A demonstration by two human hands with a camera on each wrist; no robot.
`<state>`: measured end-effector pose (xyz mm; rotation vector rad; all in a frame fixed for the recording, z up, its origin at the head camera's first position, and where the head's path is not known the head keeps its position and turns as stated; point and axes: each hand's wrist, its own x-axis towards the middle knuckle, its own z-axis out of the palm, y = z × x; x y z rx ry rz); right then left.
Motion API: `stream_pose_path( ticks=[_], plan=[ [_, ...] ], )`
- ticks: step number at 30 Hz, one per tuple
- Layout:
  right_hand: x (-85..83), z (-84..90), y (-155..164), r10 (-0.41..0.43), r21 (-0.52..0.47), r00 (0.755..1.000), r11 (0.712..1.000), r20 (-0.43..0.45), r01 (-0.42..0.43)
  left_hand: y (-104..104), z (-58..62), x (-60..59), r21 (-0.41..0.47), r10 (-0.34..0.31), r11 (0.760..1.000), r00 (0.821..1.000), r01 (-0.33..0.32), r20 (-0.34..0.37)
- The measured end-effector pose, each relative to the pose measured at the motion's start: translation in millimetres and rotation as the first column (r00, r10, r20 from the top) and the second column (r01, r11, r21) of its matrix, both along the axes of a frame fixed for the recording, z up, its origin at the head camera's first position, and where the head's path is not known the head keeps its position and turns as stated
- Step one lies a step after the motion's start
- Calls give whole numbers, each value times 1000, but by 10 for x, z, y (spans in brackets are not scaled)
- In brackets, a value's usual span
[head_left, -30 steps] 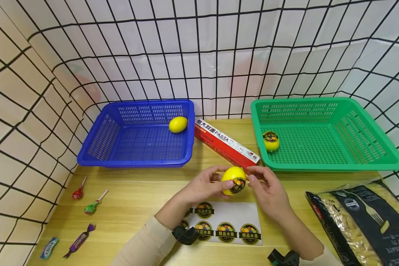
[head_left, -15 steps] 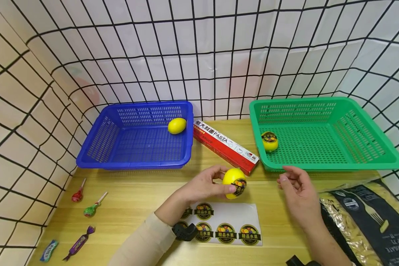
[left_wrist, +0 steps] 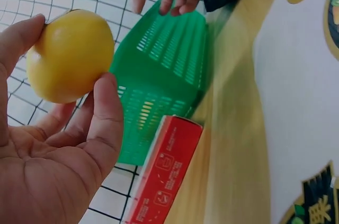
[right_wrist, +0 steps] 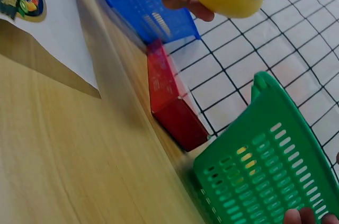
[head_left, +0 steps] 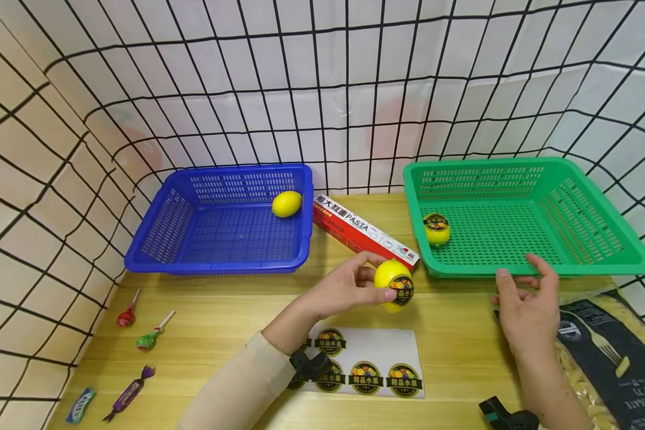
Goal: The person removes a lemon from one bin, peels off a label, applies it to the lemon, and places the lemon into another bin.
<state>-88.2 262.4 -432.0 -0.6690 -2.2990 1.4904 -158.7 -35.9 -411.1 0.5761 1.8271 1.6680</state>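
Observation:
My left hand pinches a yellow lemon between thumb and fingers, raised above the table. A round black fruit sticker is on the lemon's near side, beside the thumb tip. In the left wrist view, the plain side of the lemon shows between the fingertips. My right hand holds nothing; its fingers spread loosely at the front rim of the green basket. Inside that basket, near its left wall, lies another stickered lemon. Below the hands lies a white sticker sheet with several round stickers.
A blue basket holds an unstickered lemon. Between the baskets lies a red and white pasta box. Two lollipops and two wrapped candies lie at left. A pasta bag is at right. Black wire grid encloses the back.
My right hand has left the lemon and moved right to the green basket's front edge. The left hand, still holding the lemon, has shifted slightly right and turned it.

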Motion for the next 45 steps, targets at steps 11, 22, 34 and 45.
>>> stream_pose_path(
  ticks=[11,22,34,45],
  plan=[
    [-108,62,19,-24,-180,1000,983,1,24,130,71,-61,37,73,997,997,-74,25],
    [-107,6,-23,-47,-76,999,996,10,47,238,166,-170,-47,160,984,974,-169,-158],
    [-101,-12,-49,-63,21,998,998,18,63,445,229,-291,-39,198,976,949,-214,-247],
    [-124,1,-73,-59,18,998,998,26,58,733,341,-396,-84,154,976,910,-201,-386]
  ],
)
